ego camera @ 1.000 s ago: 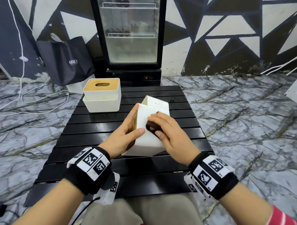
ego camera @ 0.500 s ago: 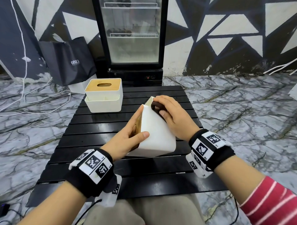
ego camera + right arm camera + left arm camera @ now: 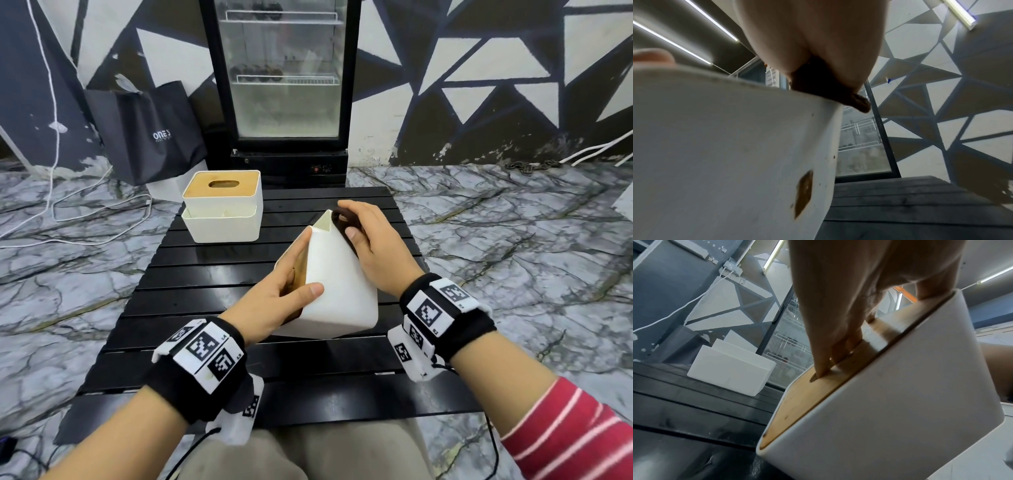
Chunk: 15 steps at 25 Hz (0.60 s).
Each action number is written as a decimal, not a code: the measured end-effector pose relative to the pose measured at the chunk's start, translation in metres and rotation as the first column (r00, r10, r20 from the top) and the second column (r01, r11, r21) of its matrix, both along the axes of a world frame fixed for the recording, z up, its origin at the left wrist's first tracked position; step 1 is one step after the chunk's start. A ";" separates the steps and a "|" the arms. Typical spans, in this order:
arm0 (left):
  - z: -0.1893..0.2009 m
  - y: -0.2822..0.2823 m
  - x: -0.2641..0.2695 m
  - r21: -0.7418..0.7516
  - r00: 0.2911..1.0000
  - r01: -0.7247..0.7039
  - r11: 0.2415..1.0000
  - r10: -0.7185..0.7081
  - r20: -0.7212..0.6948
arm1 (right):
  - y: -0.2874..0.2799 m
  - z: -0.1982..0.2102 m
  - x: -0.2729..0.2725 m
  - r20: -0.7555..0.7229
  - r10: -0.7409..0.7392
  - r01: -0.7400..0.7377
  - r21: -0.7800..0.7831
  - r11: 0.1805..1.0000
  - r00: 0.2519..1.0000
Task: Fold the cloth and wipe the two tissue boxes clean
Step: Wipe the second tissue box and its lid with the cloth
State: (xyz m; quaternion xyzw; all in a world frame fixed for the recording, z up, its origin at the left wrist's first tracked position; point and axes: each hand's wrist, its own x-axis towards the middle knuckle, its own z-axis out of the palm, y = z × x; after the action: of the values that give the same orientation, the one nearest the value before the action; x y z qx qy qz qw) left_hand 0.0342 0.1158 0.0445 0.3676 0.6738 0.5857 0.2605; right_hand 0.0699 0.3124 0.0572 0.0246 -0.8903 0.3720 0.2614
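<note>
A white tissue box (image 3: 339, 294) with a wooden lid (image 3: 818, 395) is tipped on its side over the middle of the black slatted table (image 3: 212, 298). My left hand (image 3: 281, 298) grips it, fingers on the lid and thumb on the white face. At the box's far upper corner my right hand (image 3: 366, 240) presses a dark brown folded cloth (image 3: 346, 221) against the surface; the same cloth (image 3: 818, 87) pokes out under the palm in the right wrist view. A second white tissue box (image 3: 224, 209) with a wooden slotted lid stands upright at the table's far left.
A brown stain (image 3: 803, 194) marks the held box's white side. Behind the table stand a black glass-door fridge (image 3: 284, 85) and a dark paper bag (image 3: 147, 133). White cables (image 3: 68, 212) lie on the marble floor at the left.
My right hand has slid the cloth from the middle of the box's face up to its far upper corner. The left hand keeps its hold; the box is tilted a little more.
</note>
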 end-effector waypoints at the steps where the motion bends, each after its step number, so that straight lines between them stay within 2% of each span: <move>1: 0.000 0.000 0.000 0.012 1.000 -0.010 1.000 0.010 0.021 | 0.001 -0.003 0.000 0.017 -0.027 0.027 -0.027 0.999 0.999; 4: 0.000 0.001 0.001 0.027 0.998 -0.036 0.999 0.034 0.058 | -0.001 -0.014 0.006 0.036 -0.076 0.078 -0.057 0.995 0.996; 9: 0.000 0.003 0.001 0.053 0.990 -0.081 0.995 0.075 0.116 | -0.019 -0.025 0.028 0.031 -0.075 0.076 -0.035 0.996 0.997; 15: -0.003 0.002 0.004 0.064 0.996 -0.051 0.997 0.046 0.073 | -0.049 -0.025 0.043 -0.021 0.001 0.000 0.052 0.999 1.000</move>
State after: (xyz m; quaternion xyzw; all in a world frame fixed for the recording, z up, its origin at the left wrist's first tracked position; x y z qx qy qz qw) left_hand 0.0383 0.1178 0.0420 0.3382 0.6533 0.6264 0.2579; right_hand 0.1134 0.2637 0.0320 0.0355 -0.8969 0.3487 0.2697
